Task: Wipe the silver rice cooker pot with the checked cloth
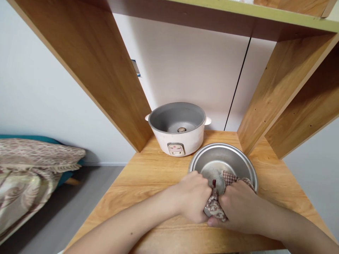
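A round metal inner pot (225,155) rests on the wooden shelf top (148,176), near its front. My left hand (194,195) is closed on the pot's near rim. My right hand (238,206) is closed on a brown-and-white patterned cloth (215,208), bunched over the rim, with one corner lying inside the pot. The two hands touch at the cloth. Behind the pot stands a white rice cooker body (178,128), lidless and empty, its grey heating well showing.
Slanted wooden side panels (106,70) flank the shelf on the left and right (280,91), with a board overhead. A white wall lies behind. At the far left a bed with a patterned blanket (29,169) stands on a grey floor.
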Motion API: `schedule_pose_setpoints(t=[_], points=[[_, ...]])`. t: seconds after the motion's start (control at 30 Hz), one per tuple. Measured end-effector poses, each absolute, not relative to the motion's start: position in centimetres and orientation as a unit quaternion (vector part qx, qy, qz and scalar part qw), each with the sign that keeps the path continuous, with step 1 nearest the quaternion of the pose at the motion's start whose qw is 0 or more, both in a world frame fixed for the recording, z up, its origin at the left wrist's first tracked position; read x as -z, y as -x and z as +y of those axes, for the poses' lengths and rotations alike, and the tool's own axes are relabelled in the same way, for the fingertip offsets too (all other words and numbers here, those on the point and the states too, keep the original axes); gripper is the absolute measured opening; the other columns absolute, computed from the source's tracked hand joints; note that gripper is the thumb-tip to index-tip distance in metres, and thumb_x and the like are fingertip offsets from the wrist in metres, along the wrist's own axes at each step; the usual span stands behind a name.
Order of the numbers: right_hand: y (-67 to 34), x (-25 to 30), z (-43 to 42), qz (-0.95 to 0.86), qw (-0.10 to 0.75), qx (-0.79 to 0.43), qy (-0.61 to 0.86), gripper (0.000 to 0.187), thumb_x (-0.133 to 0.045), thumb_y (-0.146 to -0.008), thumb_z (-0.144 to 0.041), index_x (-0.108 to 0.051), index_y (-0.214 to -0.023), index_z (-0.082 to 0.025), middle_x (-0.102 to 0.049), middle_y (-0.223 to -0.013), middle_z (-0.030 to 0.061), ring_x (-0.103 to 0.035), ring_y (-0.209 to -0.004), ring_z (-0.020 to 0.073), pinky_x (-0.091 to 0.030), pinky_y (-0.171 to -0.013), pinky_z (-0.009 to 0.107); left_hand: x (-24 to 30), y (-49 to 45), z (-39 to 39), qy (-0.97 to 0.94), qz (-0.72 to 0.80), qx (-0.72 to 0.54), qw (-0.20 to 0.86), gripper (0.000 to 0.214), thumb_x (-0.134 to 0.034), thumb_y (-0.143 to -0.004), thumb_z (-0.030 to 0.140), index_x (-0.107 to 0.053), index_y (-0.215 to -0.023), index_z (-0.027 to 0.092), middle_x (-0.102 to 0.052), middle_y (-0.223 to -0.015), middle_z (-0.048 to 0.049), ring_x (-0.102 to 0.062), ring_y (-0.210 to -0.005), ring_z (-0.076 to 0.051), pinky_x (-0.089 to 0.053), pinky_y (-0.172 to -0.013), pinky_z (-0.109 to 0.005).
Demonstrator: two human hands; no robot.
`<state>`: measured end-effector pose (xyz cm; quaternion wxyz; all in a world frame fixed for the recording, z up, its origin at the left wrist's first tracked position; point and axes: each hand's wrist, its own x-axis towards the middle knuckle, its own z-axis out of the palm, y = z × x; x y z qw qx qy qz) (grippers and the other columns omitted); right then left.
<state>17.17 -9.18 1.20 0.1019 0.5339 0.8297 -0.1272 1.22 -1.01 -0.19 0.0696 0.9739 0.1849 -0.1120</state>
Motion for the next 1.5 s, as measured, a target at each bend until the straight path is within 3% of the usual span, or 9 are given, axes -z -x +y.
schedule_pose_setpoints(t=[0.2,0.47,0.6,0.77,1.1,1.3,1.5], points=[[-17.92,-0.84,-8.36,0.842,0.093,0.178,-0.5,0.068,-0.042,-0.09,-0.072,-0.077,-0.085,-0.014,-0.075,-0.081,0.0146,-0.069,-0.073,0.0277,-0.047,-0.072,0.037,0.14,-1.29,-1.05,-0.974,0.184,0.116,0.065,0.038,-0.063,-0.066,0.053,-0.074,-0.064,0.017,-0.072,-0.062,-0.0147,-0.071,-0.06,-0.035,-0.055,-0.056,-0.044],[-17.4,-1.01,-9.04,0.848,0.088,0.106,-0.511,0.055,-0.053,-0.089,-0.068,-0.078,-0.091,-0.018,-0.075,-0.08,0.0128,-0.069,-0.075,0.0296,-0.047,-0.075,0.04,0.5,-1.14,-0.97,-0.976,0.185,0.092,0.072,0.032,-0.063,-0.065,0.049,-0.072,-0.061,0.019,-0.072,-0.063,-0.0141,-0.07,-0.06,-0.034,-0.054,-0.055,-0.042],[-17.59,-0.92,-8.83,0.843,0.088,0.144,-0.511,0.06,-0.049,-0.09,-0.069,-0.077,-0.091,-0.016,-0.075,-0.08,0.0137,-0.069,-0.074,0.0268,-0.046,-0.082,0.04,0.45,-1.19,-0.99,-0.975,0.183,0.102,0.068,0.036,-0.063,-0.066,0.053,-0.072,-0.062,0.018,-0.073,-0.064,-0.0147,-0.071,-0.061,-0.035,-0.055,-0.057,-0.043],[-17.92,-0.98,-8.33,0.836,0.099,0.196,-0.504,0.068,-0.045,-0.089,-0.074,-0.077,-0.093,-0.014,-0.075,-0.087,0.0147,-0.069,-0.081,0.0272,-0.047,-0.078,0.037,0.44,-1.21,-1.02,-0.977,0.179,0.095,0.062,0.037,-0.062,-0.067,0.053,-0.072,-0.061,0.018,-0.071,-0.062,-0.0144,-0.07,-0.058,-0.034,-0.054,-0.055,-0.044],[-17.55,-1.01,-8.88,0.85,0.102,0.112,-0.505,0.069,-0.042,-0.091,-0.074,-0.076,-0.079,-0.016,-0.073,-0.072,0.0137,-0.068,-0.066,0.0269,-0.046,-0.069,0.038,0.57,-1.1,-0.99,-0.977,0.182,0.086,0.065,0.032,-0.064,-0.066,0.05,-0.071,-0.06,0.019,-0.071,-0.061,-0.0128,-0.07,-0.059,-0.033,-0.053,-0.054,-0.041],[-17.91,-0.85,-8.32,0.841,0.099,0.183,-0.5,0.068,-0.042,-0.09,-0.072,-0.078,-0.087,-0.014,-0.075,-0.08,0.0142,-0.069,-0.07,0.027,-0.047,-0.069,0.037,0.44,-1.19,-1.12,-0.976,0.185,0.097,0.054,0.036,-0.065,-0.065,0.052,-0.071,-0.06,0.018,-0.071,-0.06,-0.0136,-0.07,-0.059,-0.034,-0.053,-0.054,-0.042],[-17.7,-1.3,-8.4,0.849,0.105,0.156,-0.493,0.061,-0.049,-0.09,-0.068,-0.078,-0.088,-0.015,-0.076,-0.082,0.0137,-0.069,-0.073,0.0276,-0.046,-0.078,0.04,0.46,-1.17,-0.99,-0.976,0.182,0.094,0.065,0.035,-0.062,-0.067,0.053,-0.071,-0.061,0.019,-0.073,-0.062,-0.0128,-0.07,-0.059,-0.031,-0.053,-0.055,-0.04]])
